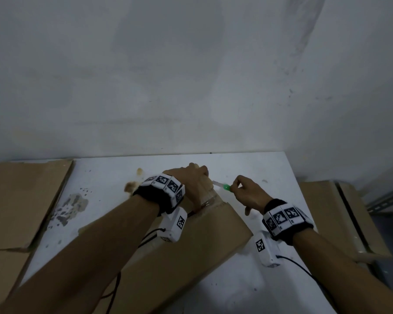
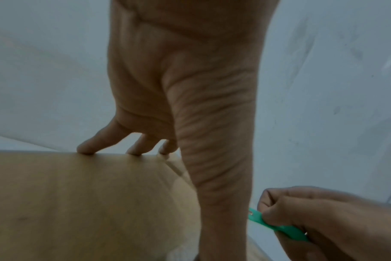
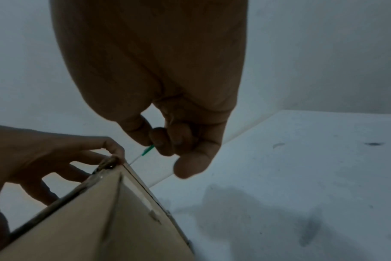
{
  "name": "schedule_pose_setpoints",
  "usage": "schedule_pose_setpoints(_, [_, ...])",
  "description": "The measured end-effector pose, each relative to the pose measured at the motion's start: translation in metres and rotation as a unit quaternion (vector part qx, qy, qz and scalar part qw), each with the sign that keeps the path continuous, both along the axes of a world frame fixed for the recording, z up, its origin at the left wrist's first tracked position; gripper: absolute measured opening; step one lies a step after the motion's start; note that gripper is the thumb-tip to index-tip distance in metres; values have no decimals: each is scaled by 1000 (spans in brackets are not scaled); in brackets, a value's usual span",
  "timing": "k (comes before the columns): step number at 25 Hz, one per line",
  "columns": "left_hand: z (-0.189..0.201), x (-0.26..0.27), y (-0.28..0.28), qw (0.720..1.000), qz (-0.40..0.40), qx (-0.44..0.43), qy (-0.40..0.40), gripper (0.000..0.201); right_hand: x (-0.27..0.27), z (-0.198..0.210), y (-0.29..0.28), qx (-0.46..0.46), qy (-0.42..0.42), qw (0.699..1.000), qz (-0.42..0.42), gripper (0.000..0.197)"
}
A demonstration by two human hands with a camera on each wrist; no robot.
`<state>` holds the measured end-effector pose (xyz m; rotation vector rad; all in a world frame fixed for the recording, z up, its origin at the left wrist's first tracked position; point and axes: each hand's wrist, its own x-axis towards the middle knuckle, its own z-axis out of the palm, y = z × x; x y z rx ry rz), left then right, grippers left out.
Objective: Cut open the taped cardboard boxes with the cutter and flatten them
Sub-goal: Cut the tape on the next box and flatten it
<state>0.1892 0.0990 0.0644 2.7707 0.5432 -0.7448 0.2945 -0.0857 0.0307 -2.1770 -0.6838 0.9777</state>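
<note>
On the white table (image 1: 247,168), close to its far edge by the wall, stands the cardboard box (image 1: 191,241) being worked on, its far top corner the spot both hands meet. At that corner the left hand (image 1: 191,177) is draped over the box from above, fingers (image 2: 94,144) bent down with their tips pressing on the far top edge and the thumb running down the near face; this looks like a bracing hold, there to keep the box from sliding while the blade works. Just to the right of the corner the right hand (image 1: 250,191) pinches the green cutter (image 1: 225,187) between thumb and curled fingers, its thin pale blade aimed leftward so the tip sits right at the seam where crumpled tape shows. A light pinch near the blade would give fine control for getting under the tape. My guess is the cut on this corner is only starting, and the left fingertips sit close enough to the blade to be at risk. Left of the box lies flat cardboard (image 1: 25,200); right of it, off the table, another box (image 1: 340,214) waits
</note>
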Motion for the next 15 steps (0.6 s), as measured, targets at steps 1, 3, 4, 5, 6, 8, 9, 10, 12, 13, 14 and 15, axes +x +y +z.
schedule_pose_setpoints(1, [-1, 0, 1, 1000, 5, -4, -12, 85, 2, -1, 2, 6, 4, 1000, 6, 23])
schedule_pose_setpoints(3, [-6, 3, 6, 1000, -1, -15, -23, 75, 4, -2, 5, 19, 23, 999, 11, 25])
schedule_pose_setpoints(4, [-3, 5, 7, 1000, -4, -22, -18, 71, 5, -2, 6, 20, 28, 999, 19, 26])
schedule_pose_setpoints(5, [-2, 6, 8, 999, 0, -38, -13, 70, 6, -2, 8, 18, 26, 999, 31, 27])
schedule_pose_setpoints(6, [2, 4, 8, 999, 4, -48, -7, 72, 7, -1, 9, 18, 18, 999, 48, 28])
schedule_pose_setpoints(8, [7, 2, 8, 998, 3, -56, 6, 80, 9, 1, 10, 24, 1, 996, 81, 27])
schedule_pose_setpoints(9, [9, 1, 8, 998, 0, -59, 9, 83, 10, 2, 10, 27, -7, 995, 99, 27])
schedule_pose_setpoints(10, [9, 1, 9, 998, -3, -58, 12, 84, 11, 4, 9, 29, -15, 993, 116, 27])
schedule_pose_setpoints(12, [11, -1, 8, 998, -3, -67, 5, 83, 16, 7, 6, 23, -21, 988, 153, 27])
schedule_pose_setpoints(13, [11, -2, 8, 997, -2, -72, -1, 83, 19, 8, 4, 18, -20, 985, 170, 27])
schedule_pose_setpoints(14, [10, -3, 8, 997, -2, -75, -3, 83, 21, 10, 3, 13, -23, 982, 187, 25])
schedule_pose_setpoints(15, [10, -4, 7, 997, -4, -80, -3, 83, 23, 11, 4, 6, -33, 980, 199, 22])
